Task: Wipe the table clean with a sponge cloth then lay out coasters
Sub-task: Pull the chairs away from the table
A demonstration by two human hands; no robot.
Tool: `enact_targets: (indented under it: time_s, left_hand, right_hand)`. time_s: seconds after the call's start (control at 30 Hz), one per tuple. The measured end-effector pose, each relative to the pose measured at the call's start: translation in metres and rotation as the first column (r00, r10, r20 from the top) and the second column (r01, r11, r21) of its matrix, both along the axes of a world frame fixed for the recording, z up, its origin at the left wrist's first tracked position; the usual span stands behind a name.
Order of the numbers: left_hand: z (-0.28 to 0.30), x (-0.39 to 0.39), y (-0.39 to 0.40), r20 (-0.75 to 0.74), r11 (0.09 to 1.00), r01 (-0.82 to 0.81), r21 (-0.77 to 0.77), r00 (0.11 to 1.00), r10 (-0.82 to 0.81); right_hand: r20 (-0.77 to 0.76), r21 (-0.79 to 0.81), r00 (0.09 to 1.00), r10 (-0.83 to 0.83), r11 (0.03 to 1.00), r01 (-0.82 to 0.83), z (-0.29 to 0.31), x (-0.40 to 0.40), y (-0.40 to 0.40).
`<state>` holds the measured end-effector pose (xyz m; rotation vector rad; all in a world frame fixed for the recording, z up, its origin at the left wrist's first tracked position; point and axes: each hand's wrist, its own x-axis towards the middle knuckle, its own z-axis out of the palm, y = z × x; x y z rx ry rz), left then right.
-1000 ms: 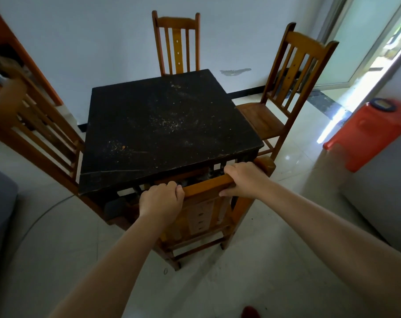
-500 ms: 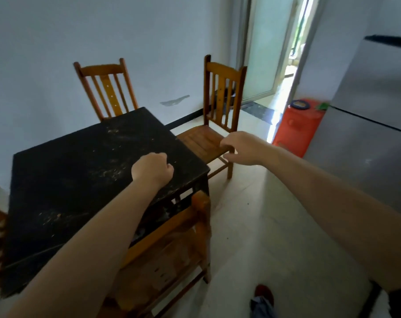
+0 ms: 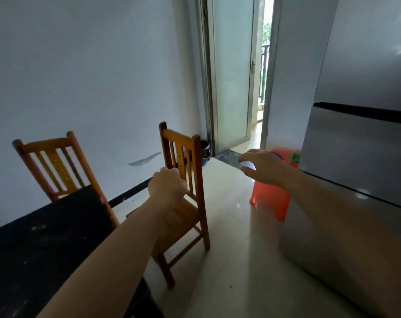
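- On the right, a fridge (image 3: pixel 360 157) stands by the orange bin (image 3: pixel 271 203).
- The tabletop (image 3: pixel 45 237), lower left, looks unwiped; no cloth or coasters visible.
- Left hand (image 3: pixel 167 189) fisted, empty; right hand (image 3: pixel 261 167) loosely curled, empty, apparently reaching binward.

Table (image 3: pixel 45 239) was black w/ pale speckled crumbs. Two slat-back chairs (image 3: pixel 183 180) were orange-brown wood. Stool (image 3: pixel 271 200) was red-orange, fridge (image 3: pixel 355 157) silver-grey w/ black seam, wall (image 3: pixel 91 76) white, floor (image 3: pixel 229 249) cream.
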<state>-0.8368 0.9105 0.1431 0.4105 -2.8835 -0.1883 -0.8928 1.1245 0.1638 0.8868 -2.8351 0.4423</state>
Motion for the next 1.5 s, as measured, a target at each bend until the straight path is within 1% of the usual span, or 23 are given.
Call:
enact_targets:
  time_s: [0.13,0.2,0.3,0.43,0.57,0.7,0.77,0.83,0.93,1.03,1.13,1.2,1.27,1.33,1.37,1.43,1.5]
  left_hand:
    - [0.005,-0.076,0.009,0.004,1.000,-0.010,0.003,1.000,0.010]
    - [0.007,-0.113,0.006,-0.002,1.000,-0.026,0.012,1.000,0.026]
    - [0.010,-0.179,-0.010,-0.003,0.999,-0.047,0.014,0.999,0.047]
    - [0.010,-0.266,-0.040,0.009,0.997,-0.075,0.009,0.997,0.075]
    - [0.005,-0.354,-0.073,0.064,0.988,-0.144,0.050,0.988,0.140]
    - [-0.017,-0.436,-0.099,0.167,0.959,-0.219,0.179,0.967,0.190]
    - [-0.026,-0.460,-0.105,0.204,0.956,-0.233,0.181,0.959,0.195]
    - [-0.035,-0.492,-0.114,0.205,0.947,-0.265,0.184,0.952,0.227]
    - [-0.049,-0.533,-0.128,0.247,0.913,-0.362,0.190,0.917,0.312]
    - [-0.065,-0.568,-0.144,0.299,0.841,-0.485,0.240,0.861,0.411]
    - [-0.073,-0.591,-0.154,0.388,0.723,-0.614,0.316,0.780,0.492]
    - [-0.081,-0.597,-0.153,0.490,0.678,-0.667,0.308,0.723,0.488]
    - [-0.091,-0.602,-0.153,0.553,0.643,-0.704,0.301,0.678,0.484]
    - [-0.100,-0.601,-0.158,0.579,0.621,-0.724,0.300,0.656,0.485]
    - [-0.099,-0.600,-0.160,0.582,0.629,-0.712,0.311,0.666,0.466]
    - [-0.099,-0.597,-0.170,0.617,0.597,-0.722,0.350,0.657,0.433]
    - [-0.099,-0.595,-0.180,0.680,0.560,-0.744,0.365,0.624,0.385]
  right_hand:
    - [0.030,-0.032,0.999,-0.019,0.999,0.020,0.006,-0.076,0.015]
    - [0.012,-0.052,1.000,-0.017,0.998,0.018,0.006,-0.114,0.014]
    - [-0.017,-0.049,1.000,0.016,0.999,-0.017,0.009,-0.179,0.003]
    - [-0.011,-0.022,0.997,0.070,0.997,-0.071,0.015,-0.266,-0.026]
    - [0.013,-0.008,0.995,0.094,0.996,-0.094,0.017,-0.353,-0.055]
    - [0.063,-0.006,0.984,0.164,0.986,-0.164,0.009,-0.432,-0.074]
    - [0.065,0.025,0.976,0.210,0.977,-0.212,0.005,-0.458,-0.082]
    - [0.048,0.055,0.963,0.264,0.962,-0.267,0.003,-0.496,-0.099]
    - [0.082,0.102,0.941,0.329,0.936,-0.336,-0.002,-0.555,-0.135]
    - [0.115,0.145,0.901,0.419,0.890,-0.432,-0.009,-0.609,-0.170]
    - [0.146,0.143,0.839,0.525,0.828,-0.543,-0.015,-0.657,-0.203]
    - [0.150,0.161,0.799,0.582,0.783,-0.600,-0.021,-0.682,-0.223]
    - [0.164,0.163,0.751,0.640,0.733,-0.660,-0.030,-0.701,-0.243]
    - [0.192,0.185,0.681,0.706,0.656,-0.732,-0.044,-0.714,-0.269]
    - [0.196,0.189,0.656,0.728,0.629,-0.754,-0.049,-0.715,-0.276]
    - [0.229,0.197,0.570,0.789,0.535,-0.821,-0.063,-0.717,-0.306]
    - [0.259,0.241,0.470,0.844,0.414,-0.878,-0.075,-0.713,-0.339]
